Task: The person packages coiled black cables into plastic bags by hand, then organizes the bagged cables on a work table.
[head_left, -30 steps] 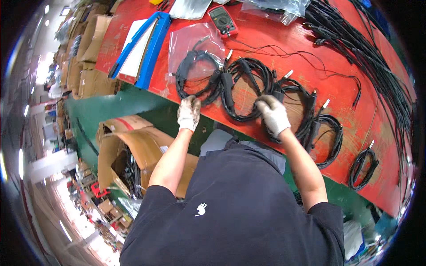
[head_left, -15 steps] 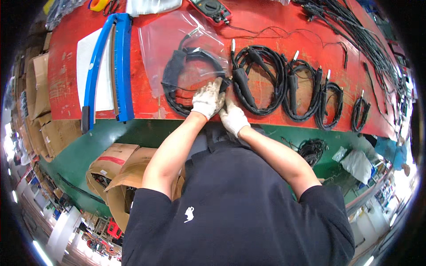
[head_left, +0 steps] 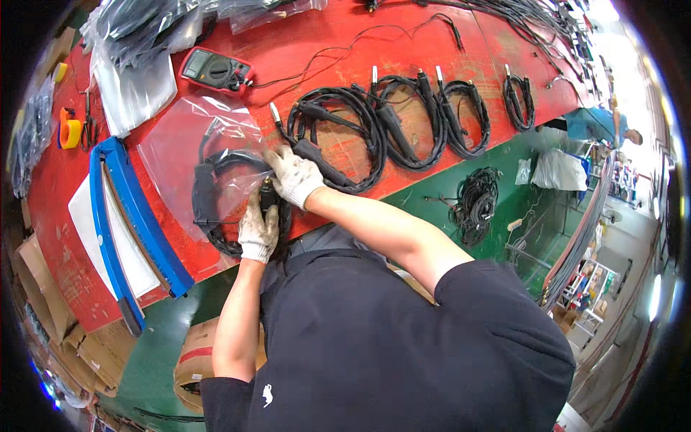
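A coil of thick black cable (head_left: 204,189) lies partly inside a clear plastic bag (head_left: 169,147) on the red table. My left hand (head_left: 258,229), in a soiled white glove, is closed round the coil's black connector end, at the side of the bag nearer me. Just beyond it and to the right, my gloved right hand (head_left: 296,176) has its fingers bent at the bag's right edge, where they appear to pinch the film. Its fingertips are partly hidden. Right beside that hand lies another black cable coil (head_left: 374,147) with a metal tip.
More coiled cables (head_left: 464,119) lie in a row to the right. A blue guillotine cutter (head_left: 147,219) stands at the left. Behind the bag are a multimeter (head_left: 216,70), its leads and stacked plastic bags (head_left: 137,90). Another person (head_left: 594,124) is at the far right.
The head view has swung to the right. My right hand has moved from below the left hand up to the bag's edge. My left hand has shifted toward me, still at the cable end.
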Motion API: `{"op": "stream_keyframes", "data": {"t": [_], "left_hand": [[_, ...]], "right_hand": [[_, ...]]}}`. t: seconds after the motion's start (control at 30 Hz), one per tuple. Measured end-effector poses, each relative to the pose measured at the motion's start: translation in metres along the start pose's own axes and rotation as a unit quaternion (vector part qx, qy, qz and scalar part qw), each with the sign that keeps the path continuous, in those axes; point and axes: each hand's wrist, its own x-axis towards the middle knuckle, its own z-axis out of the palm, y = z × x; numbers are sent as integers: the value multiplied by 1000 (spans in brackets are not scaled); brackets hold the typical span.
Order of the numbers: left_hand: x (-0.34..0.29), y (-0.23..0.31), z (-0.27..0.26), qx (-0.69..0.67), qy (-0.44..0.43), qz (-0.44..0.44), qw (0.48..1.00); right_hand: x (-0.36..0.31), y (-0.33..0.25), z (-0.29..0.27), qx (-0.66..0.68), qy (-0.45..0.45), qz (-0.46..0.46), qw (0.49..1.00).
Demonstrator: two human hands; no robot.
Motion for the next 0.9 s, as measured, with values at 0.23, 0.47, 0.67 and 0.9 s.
{"op": "stream_keyframes", "data": {"t": [0.23,0.47,0.67,0.9], "left_hand": [[-5,-2,1,-26,-27,3,999],[3,3,0,25,-87,-58,994],[1,-19,8,42,75,-73,994],[-36,-36,-44,209,246,-125,938]], "right_hand": [[15,4,29,-37,15,-8,999],[20,18,27,12,28,4,1000],[5,25,40,25,101,-67,992],[5,7,30,42,16,183,982]]}}
